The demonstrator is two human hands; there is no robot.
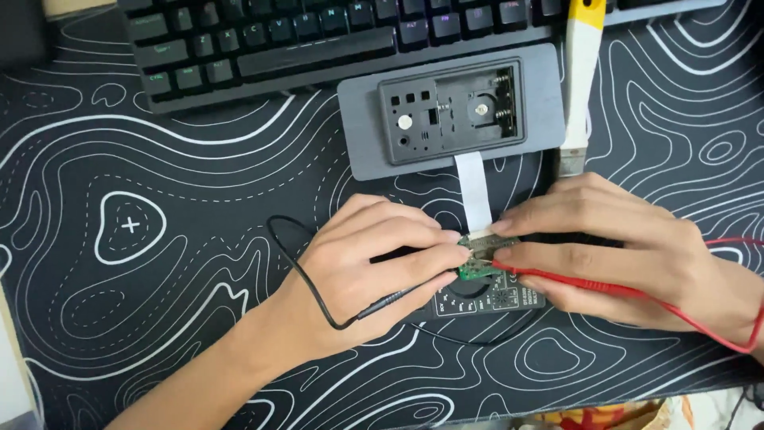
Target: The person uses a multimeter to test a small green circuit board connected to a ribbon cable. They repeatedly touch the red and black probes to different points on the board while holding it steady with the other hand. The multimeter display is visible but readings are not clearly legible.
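While the left hand pinched a thin black probe and the right hand a red probe, both tips met on a small green circuit board; farther off lay a flat white ribbon cable and grey plastic casing.

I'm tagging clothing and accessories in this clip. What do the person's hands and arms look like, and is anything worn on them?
Both the left hand and right hand are bare: no gloves, rings, watch or bracelets visible. The left forearm is bare, with no sleeve in view. Fingernails are short and unpainted.
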